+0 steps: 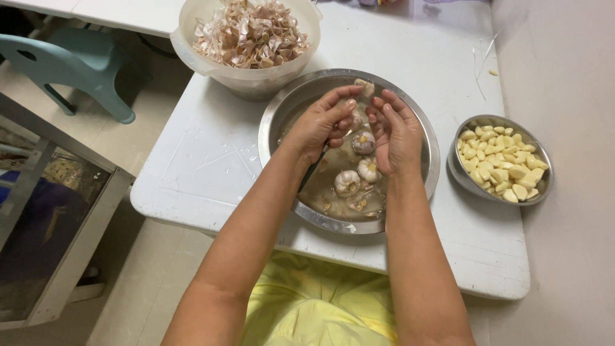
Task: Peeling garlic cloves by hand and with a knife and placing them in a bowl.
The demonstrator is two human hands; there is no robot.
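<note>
Over the steel basin point(275, 122) of cloudy water, I see my left hand point(320, 122) with fingers curled toward my right hand point(396, 131); both seem to pinch a small piece of garlic between them, though the fingers hide it. Whole garlic bulbs point(356, 176) soak below. I'd judge them light, firm, and slippery when wet, with loose papery skin, best gripped at the root end. Peeled cloves point(503, 163) fill the small bowl at far right.

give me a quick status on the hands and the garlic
Both hands over steel basin: left hand, right hand, fingers on a garlic piece. Garlic bulbs soaking below. Nothing in the way.
</note>
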